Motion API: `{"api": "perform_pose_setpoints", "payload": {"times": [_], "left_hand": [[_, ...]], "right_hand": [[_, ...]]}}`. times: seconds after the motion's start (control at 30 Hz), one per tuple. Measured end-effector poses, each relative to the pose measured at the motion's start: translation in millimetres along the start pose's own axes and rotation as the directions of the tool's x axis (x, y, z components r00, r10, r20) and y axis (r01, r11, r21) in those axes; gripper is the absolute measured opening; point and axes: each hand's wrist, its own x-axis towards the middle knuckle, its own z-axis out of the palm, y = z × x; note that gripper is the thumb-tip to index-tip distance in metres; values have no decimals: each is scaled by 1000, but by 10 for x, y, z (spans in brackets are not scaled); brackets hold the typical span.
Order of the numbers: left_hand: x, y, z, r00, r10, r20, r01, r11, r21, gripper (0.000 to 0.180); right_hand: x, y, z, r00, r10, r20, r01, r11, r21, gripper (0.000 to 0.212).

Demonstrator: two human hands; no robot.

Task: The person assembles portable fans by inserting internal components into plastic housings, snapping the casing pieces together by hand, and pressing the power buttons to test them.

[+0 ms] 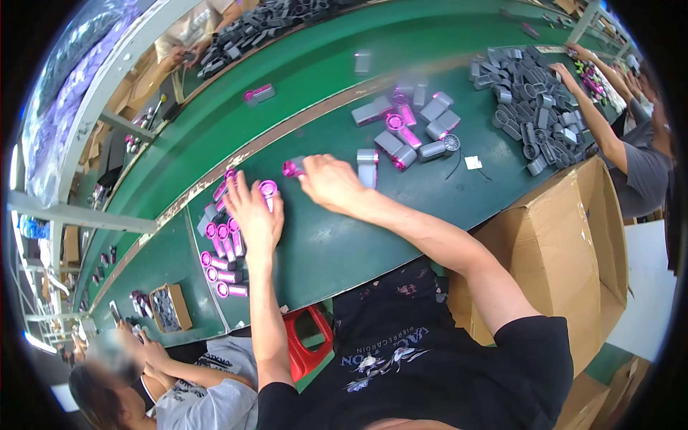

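Observation:
My right hand (331,185) closes its fingertips around the end of a pink-and-grey plastic piece (292,168) just above the green work surface. To its left my left hand (254,215) reaches over the pieces with its fingers spread. A pink ring-headed piece (268,188) shows between its thumb and forefinger; whether they touch it is unclear. Another pink piece (230,174) is at its fingertips, partly covered. Beside the left wrist lie several pink pieces with round heads and dark ends (223,274), roughly in a row. A grey housing (368,168) lies right of my right hand.
Grey and pink housings (405,136) lie in a loose group ahead right, before a big heap of grey housings (534,107). A cardboard box (552,236) stands at my right. A green belt (308,86) runs beyond a ledge. Co-workers sit left and right; a red stool (307,340) stands below.

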Motion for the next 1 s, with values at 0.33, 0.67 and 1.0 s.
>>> {"api": "perform_pose_setpoints", "payload": {"times": [0.33, 0.67, 1.0], "left_hand": [[756, -415, -153, 995, -98, -26, 91, 979, -181, 37], [2843, -830, 1170, 763, -389, 516, 570, 781, -254, 97], [3190, -326, 1850, 953, -81, 292, 171, 939, -299, 62]], "right_hand": [[849, 215, -162, 946, -294, 138, 309, 946, -96, 21], [2139, 2199, -1221, 929, 366, 55, -285, 803, -523, 76], [2395, 2175, -654, 947, 228, 228, -141, 929, -341, 79]]}}
